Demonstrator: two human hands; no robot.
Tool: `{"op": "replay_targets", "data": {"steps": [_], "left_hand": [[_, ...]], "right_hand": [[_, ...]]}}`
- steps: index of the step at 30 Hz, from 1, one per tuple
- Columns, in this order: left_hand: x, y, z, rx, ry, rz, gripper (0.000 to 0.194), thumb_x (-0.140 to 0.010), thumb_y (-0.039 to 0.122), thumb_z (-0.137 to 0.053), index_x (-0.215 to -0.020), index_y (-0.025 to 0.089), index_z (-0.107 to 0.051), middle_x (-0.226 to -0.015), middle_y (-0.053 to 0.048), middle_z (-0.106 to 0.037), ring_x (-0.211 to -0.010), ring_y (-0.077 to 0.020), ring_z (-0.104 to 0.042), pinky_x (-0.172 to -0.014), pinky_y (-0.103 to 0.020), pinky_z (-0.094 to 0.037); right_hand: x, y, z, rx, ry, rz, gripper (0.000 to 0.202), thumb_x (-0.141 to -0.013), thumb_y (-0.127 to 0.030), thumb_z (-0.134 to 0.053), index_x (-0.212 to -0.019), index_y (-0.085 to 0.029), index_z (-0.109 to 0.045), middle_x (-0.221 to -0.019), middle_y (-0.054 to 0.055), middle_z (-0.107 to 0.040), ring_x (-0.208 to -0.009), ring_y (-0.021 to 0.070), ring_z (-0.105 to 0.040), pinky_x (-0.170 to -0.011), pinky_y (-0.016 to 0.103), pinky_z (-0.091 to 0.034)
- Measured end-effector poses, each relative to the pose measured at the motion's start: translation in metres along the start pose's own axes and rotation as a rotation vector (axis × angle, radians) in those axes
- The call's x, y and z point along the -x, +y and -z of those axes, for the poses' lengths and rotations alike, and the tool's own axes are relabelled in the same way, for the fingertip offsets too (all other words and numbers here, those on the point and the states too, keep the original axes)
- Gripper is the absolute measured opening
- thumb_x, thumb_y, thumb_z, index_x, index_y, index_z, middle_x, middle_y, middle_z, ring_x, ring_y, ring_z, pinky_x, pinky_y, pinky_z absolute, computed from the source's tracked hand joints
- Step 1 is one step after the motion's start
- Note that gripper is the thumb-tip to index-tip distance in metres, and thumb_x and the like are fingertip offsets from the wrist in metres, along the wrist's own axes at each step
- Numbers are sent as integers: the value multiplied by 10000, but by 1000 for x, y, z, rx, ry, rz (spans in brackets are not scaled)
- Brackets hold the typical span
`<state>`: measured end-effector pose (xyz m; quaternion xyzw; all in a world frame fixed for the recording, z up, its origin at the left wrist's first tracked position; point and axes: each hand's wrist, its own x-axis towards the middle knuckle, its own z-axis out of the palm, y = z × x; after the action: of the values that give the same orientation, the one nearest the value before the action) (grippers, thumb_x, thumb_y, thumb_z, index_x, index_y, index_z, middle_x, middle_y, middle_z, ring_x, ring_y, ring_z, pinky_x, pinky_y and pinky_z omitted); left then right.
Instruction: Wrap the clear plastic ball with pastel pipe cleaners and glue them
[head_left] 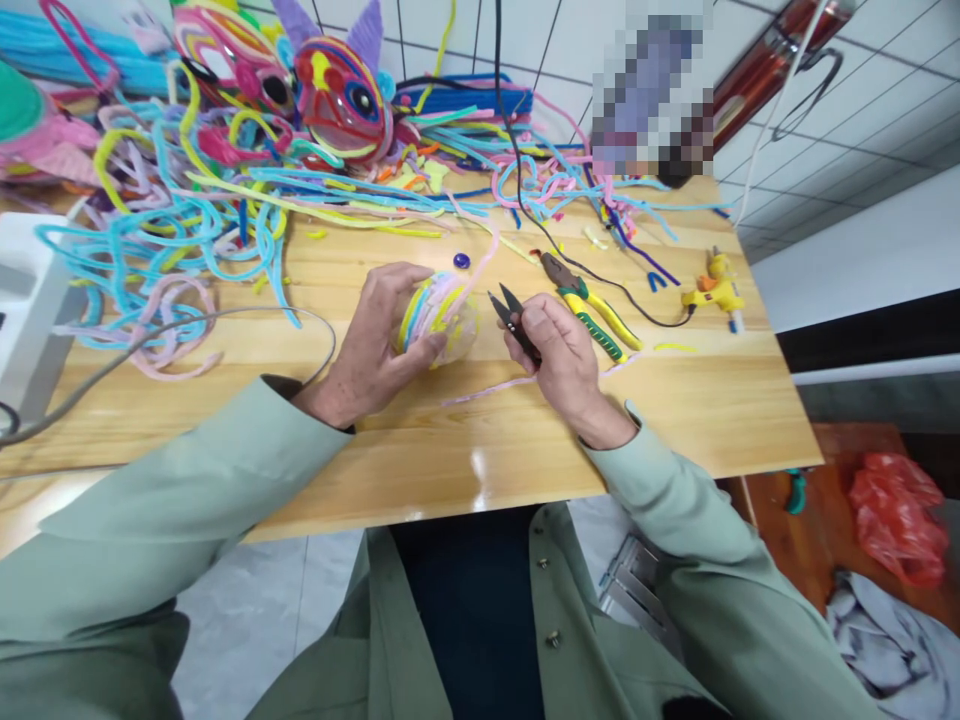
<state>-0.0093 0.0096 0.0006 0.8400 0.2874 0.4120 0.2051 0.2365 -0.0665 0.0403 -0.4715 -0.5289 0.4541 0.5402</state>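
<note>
My left hand (pixel 386 340) is closed around a rounded clear piece wrapped in pastel pipe cleaners (pixel 435 318), in yellow, blue and pink. A loose pink pipe cleaner end (pixel 484 262) sticks up from it toward the back right. In my right hand (pixel 559 350) is a pair of small dark scissors (pixel 516 325), their pointed blades apart and aimed at the wrapped piece without touching it. The scissors' handles are mostly hidden in my palm. A pink pipe cleaner strip (pixel 487 390) lies below my right hand. Just behind the piece sits a small dark blue disc (pixel 461 261).
Pliers with green and yellow handles (pixel 596 310) lie right of my right hand, near a yellow glue gun (pixel 716 290) on a black cord. Tangled pipe cleaners (pixel 187 215) and a colourful mask-like figure (pixel 341 95) crowd the back left. A white box (pixel 34 320) stands far left.
</note>
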Motion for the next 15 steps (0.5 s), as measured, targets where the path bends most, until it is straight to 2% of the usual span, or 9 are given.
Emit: {"op": "replay_targets", "data": {"steps": [5, 9, 12, 15], "left_hand": [[-1, 0, -1, 11, 51, -40, 556, -1117, 594, -624, -1554, 270, -507, -1478, -120, -631, -1410, -356, -635, -1200, -633, -581], [-2, -1, -3, -23, 44, -29, 561, -1121, 625, -598, -1553, 277, -515, -1481, -128, -647, -1403, -359, -642, -1194, -628, -585], [-1, -1, -3, -16, 53, -10, 553, -1111, 639, -598, -1537, 294, -525, -1473, -118, -657, -1400, -361, -642, -1198, -639, -588], [-1, 1, -3, -13, 47, 9, 567, -1107, 644, -586, -1529, 269, -524, -1478, -118, -656, -1415, -367, -635, -1222, -651, -569]], "right_hand": [[-12, 3, 5, -109, 80, -71, 573, -963, -802, -726, -843, -264, -569, -678, -57, -573, -499, 88, -373, -466, 254, -278], [-16, 7, 9, -110, 104, -78, 586, -946, -817, -734, -841, -266, -565, -670, -61, -566, -495, 88, -382, -457, 247, -282], [-19, 9, 15, -50, 130, -50, 580, -972, -831, -686, -867, -270, -585, -684, -59, -562, -510, 96, -402, -471, 254, -310], [-22, 10, 26, 149, 180, 26, 573, -1005, -838, -631, -917, -271, -629, -726, -48, -573, -572, 118, -448, -535, 272, -381]]}}
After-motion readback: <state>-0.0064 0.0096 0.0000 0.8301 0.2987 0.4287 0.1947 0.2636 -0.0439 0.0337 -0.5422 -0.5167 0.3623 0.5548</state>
